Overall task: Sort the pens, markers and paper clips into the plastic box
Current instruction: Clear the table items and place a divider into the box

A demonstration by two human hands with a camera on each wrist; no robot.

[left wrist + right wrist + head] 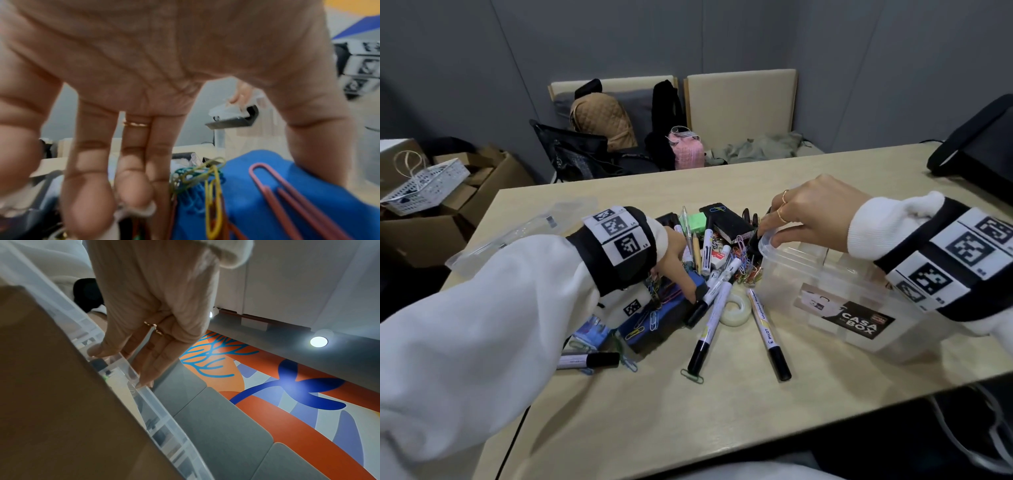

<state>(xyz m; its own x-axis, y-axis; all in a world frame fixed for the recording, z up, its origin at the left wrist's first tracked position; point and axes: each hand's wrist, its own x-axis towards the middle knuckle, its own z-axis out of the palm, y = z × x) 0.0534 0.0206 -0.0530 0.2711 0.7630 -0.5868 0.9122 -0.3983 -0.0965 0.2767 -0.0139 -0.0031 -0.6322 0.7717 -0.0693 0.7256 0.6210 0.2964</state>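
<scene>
A pale wooden bench [619, 421] carries everything. On its right part stands a clear plastic box [835, 308] with a "CASA BOX" label on its side. Just left of the box lies a heap of coloured paper clips [748, 270], mixed with white markers [717, 291], an eraser, a green block and a black case. Nearer the front edge lie two black-capped markers, a roll of clear tape [736, 308] between them, a single green clip [692, 376], a blue case [654, 318] with clips on it, and another marker. A clear lid [517, 236] rests at the left. A dark object sits at the far right corner.
</scene>
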